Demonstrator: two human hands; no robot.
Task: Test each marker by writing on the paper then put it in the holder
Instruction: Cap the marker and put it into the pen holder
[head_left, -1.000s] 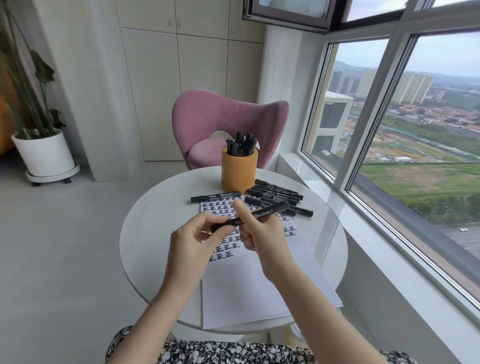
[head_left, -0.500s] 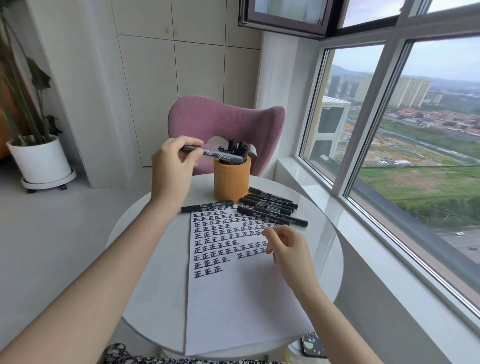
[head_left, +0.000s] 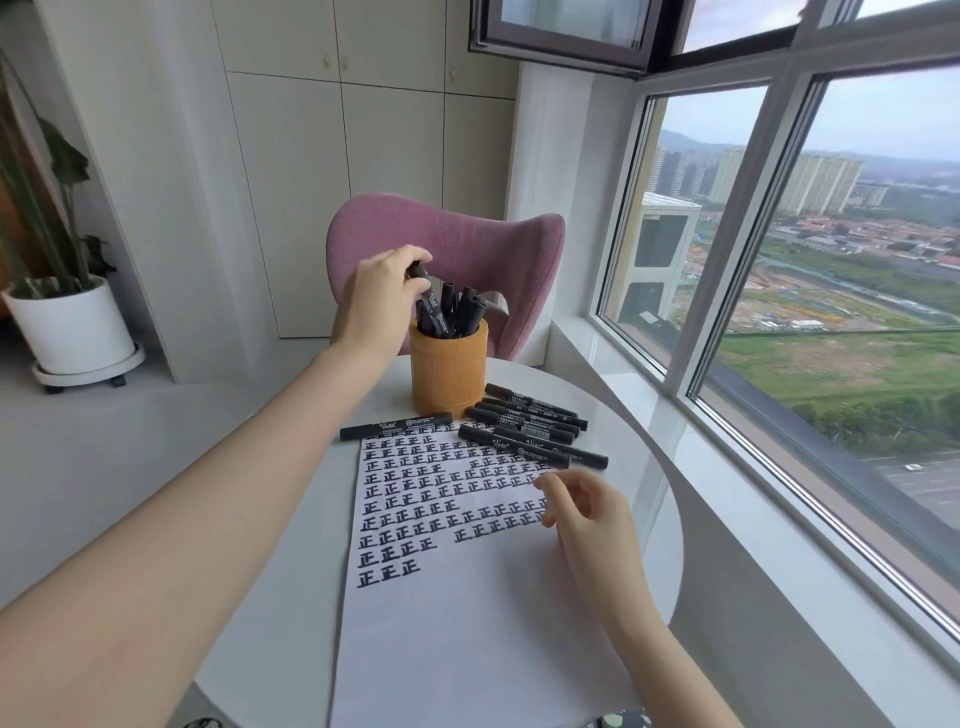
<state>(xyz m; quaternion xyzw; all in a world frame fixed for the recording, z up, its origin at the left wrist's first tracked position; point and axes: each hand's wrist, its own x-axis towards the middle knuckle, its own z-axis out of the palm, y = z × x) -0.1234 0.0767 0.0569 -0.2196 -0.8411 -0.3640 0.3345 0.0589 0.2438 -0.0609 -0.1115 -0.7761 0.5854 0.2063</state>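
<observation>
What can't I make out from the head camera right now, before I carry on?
All in the head view:
- Lower end of the marker that the left hand grips: hidden inside the holder, so whether it is seated is unclear.
- Count of the stored markers: they overlap.
- Print on the loose markers: too small.
- Paper: near edge cut off by the frame's bottom.

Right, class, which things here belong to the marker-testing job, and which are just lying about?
Job: held marker at the tan holder mouth; markers already in it; loose markers beside it; written-on paper; round table.
Lying about: pink chair; potted plant; cabinets; window.
</observation>
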